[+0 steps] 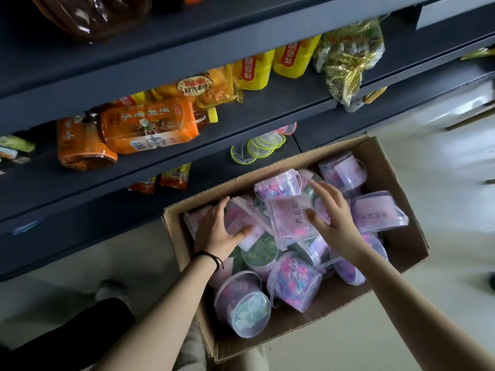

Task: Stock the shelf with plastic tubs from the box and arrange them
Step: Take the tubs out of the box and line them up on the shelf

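Observation:
An open cardboard box (401,236) stands on the floor in front of the dark grey shelf (281,108). It holds several clear plastic tubs with pink labels and colourful contents, lying jumbled. My left hand (217,228) grips a tilted tub (250,223) at the box's left side, fingers over its far edge and thumb on the label. My right hand (332,218) clasps another tilted tub (289,220) in the middle, thumb on its front and fingers spread behind it. More tubs (294,282) lie in the near part of the box.
Orange drink bottles (150,124), yellow packs (254,72) and a bagged item (345,57) fill the middle shelf. Clear containers with yellow-green rims (257,148) sit on the shelf below, next to red snack packets (174,178). My dark-clad knee (80,333) is at the left of the box.

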